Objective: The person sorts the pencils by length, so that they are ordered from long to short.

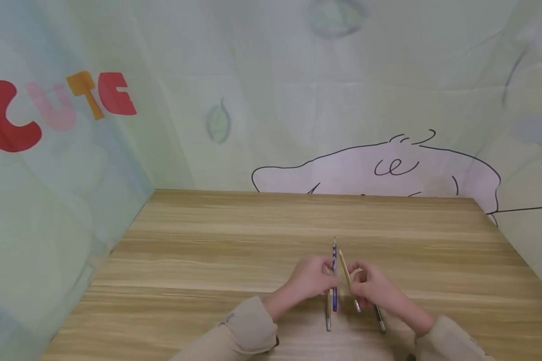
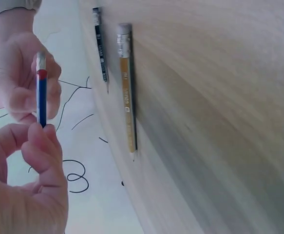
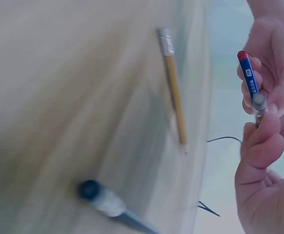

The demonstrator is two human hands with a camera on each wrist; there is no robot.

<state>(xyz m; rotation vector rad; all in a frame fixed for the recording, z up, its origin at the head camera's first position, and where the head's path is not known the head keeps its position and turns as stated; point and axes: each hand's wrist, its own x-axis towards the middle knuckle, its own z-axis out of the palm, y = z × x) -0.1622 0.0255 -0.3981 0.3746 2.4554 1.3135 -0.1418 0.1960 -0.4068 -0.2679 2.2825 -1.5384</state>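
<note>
Between thumb and fingertips my left hand (image 1: 313, 276) pinches a blue pencil (image 1: 334, 301) with a red end, point toward the far side. My right hand (image 1: 379, 287) pinches a gold pencil (image 1: 345, 265) with a metal eraser end, leaning just right of the blue one. In the right wrist view the gold pencil's grey eraser (image 3: 259, 101) overlaps the blue pencil (image 3: 249, 73). Beneath my left hand lies a yellow pencil (image 2: 127, 92) with a silver ferrule. A black pencil (image 2: 101, 46) lies below my right hand, partly hidden by it in the head view.
Both hands are over the near right part of a wood-grain table (image 1: 185, 250). Behind it hangs a printed cloth backdrop (image 1: 275, 100) with line drawings, and another cloth with coloured letters (image 1: 117, 94) borders the left side.
</note>
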